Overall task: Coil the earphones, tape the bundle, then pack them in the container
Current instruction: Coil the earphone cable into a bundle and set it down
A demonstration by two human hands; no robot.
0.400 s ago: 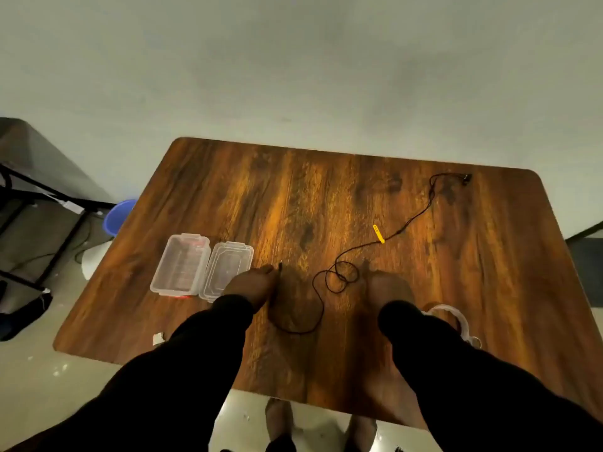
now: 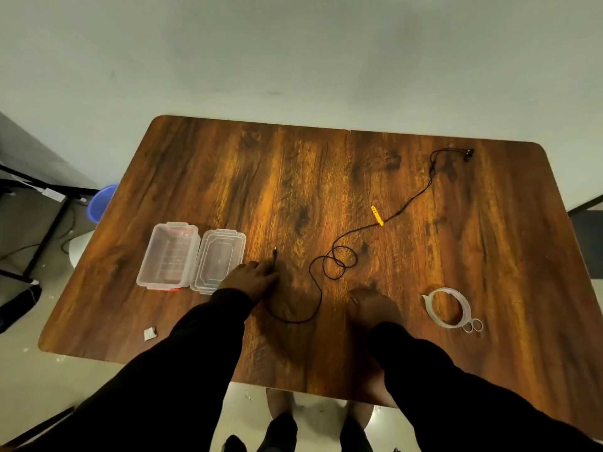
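The black earphones' cable [image 2: 406, 203] lies uncoiled across the wooden table [image 2: 228, 177]. It runs from the earbuds [image 2: 469, 154] at the far right, past a yellow tag [image 2: 377, 215] and some loose loops [image 2: 339, 262], to the plug [image 2: 274, 256]. My left hand [image 2: 251, 278] grips the cable just below the plug, which sticks up past my fingertips. My right hand [image 2: 372, 305] rests flat on the table, apart from the loops and holding nothing. A clear tape roll [image 2: 448, 308] lies to its right. The clear container [image 2: 169, 254] stands open at the left, with its lid [image 2: 218, 262] beside my left hand.
A small scrap of paper [image 2: 150, 333] lies near the table's front left corner. A blue bin [image 2: 102, 202] and a black metal frame [image 2: 49, 190] stand on the floor to the left. A pale wall rises behind the table's far edge.
My right hand has drawn back from the cable loops toward me. My left hand stays at the plug end. The cable has not visibly shifted.
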